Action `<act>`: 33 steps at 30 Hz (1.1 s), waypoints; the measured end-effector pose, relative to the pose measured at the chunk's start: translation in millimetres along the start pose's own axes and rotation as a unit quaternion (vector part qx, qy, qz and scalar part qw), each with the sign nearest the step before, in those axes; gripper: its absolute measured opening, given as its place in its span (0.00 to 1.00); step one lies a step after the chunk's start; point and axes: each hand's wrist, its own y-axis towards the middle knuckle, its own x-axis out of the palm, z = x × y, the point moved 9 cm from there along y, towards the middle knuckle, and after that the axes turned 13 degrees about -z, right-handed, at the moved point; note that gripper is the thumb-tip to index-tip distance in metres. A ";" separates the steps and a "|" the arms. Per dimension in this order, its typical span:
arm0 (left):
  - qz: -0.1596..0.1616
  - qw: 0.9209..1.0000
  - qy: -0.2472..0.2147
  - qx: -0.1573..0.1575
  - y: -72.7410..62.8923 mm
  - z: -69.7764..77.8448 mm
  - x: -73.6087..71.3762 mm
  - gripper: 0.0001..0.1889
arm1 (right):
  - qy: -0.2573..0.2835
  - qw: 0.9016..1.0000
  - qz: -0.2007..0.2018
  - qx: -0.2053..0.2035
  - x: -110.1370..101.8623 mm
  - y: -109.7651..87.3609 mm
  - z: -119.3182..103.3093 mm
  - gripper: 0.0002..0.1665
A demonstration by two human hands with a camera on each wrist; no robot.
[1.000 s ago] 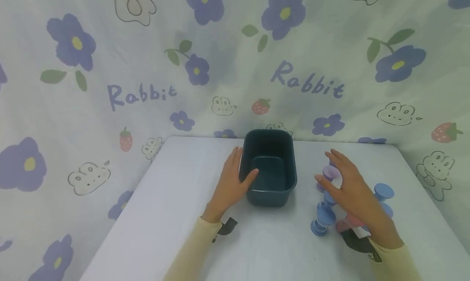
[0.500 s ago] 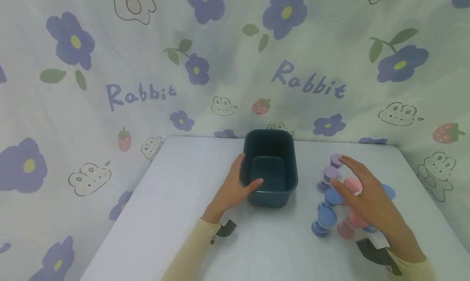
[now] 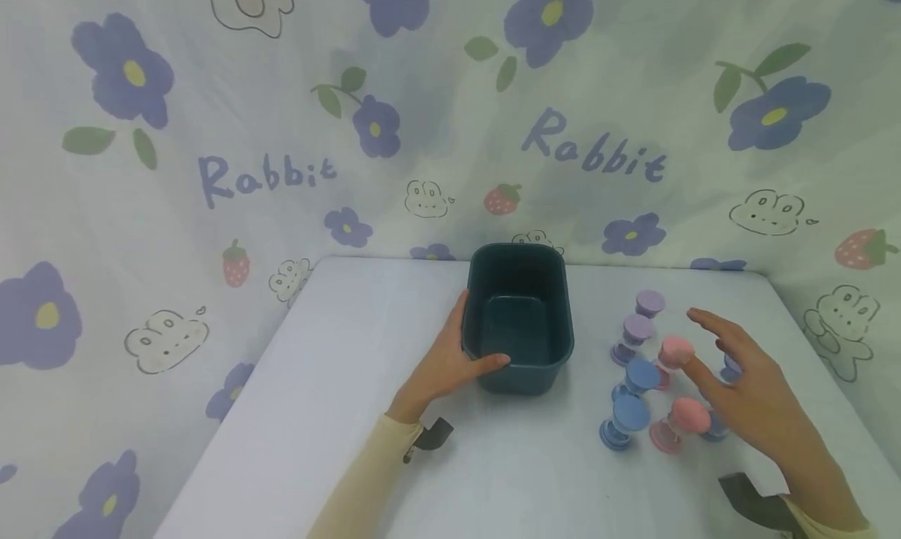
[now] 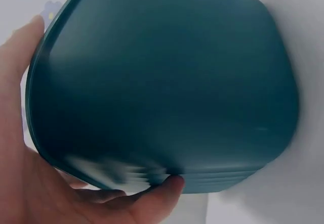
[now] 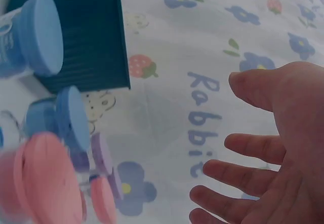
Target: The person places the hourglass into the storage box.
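Observation:
A deep teal plastic bin (image 3: 521, 367) stands upright on the white table, with nothing seen inside it in the head view. My left hand (image 3: 443, 359) grips its near left corner; in the left wrist view the fingers (image 4: 159, 201) bend against the ridged side. To the right of the bin stand several small hourglass-shaped pieces with round caps, among them a blue one (image 3: 629, 414), a pink one (image 3: 690, 416) and a purple one (image 3: 638, 329). Fingers spread, my right hand (image 3: 756, 390) hovers over the right side of this group, holding nothing and partly hiding some blue pieces.
The white table (image 3: 331, 382) runs back to a hanging cloth (image 3: 436, 132) printed with flowers, rabbits and strawberries. A second purple piece (image 3: 650, 302) stands farthest back in the group, and another pink piece (image 3: 676, 353) is near its middle.
My right hand has moved right and toward me, uncovering more of the pink, blue and purple pieces. My left hand's thumb has come lower over the bin's near edge; the bin stays put.

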 end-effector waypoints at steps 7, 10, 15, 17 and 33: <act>-0.010 1.000 -0.004 -0.007 -0.1 -1.9 1.6 0.70 | 0.009 0.998 0.069 -0.001 -21.5 -16.1 36.1 0.39; -0.012 1.000 -0.008 -0.009 -0.3 -1.8 1.9 0.70 | 0.032 0.994 0.104 -0.014 -30.5 -20.4 50.5 0.37; -0.013 1.000 -0.010 -0.018 -0.6 -3.7 1.8 0.70 | 0.017 0.991 0.124 0.042 -37.7 -25.5 81.1 0.37; -0.014 1.000 -0.011 -0.022 -0.6 -4.5 2.1 0.70 | 0.014 0.990 0.123 0.073 -37.4 -27.9 93.9 0.39; -0.016 0.999 -0.017 -0.025 0.5 -8.1 3.6 0.70 | 0.100 0.990 0.046 0.093 -19.2 -27.3 147.7 0.40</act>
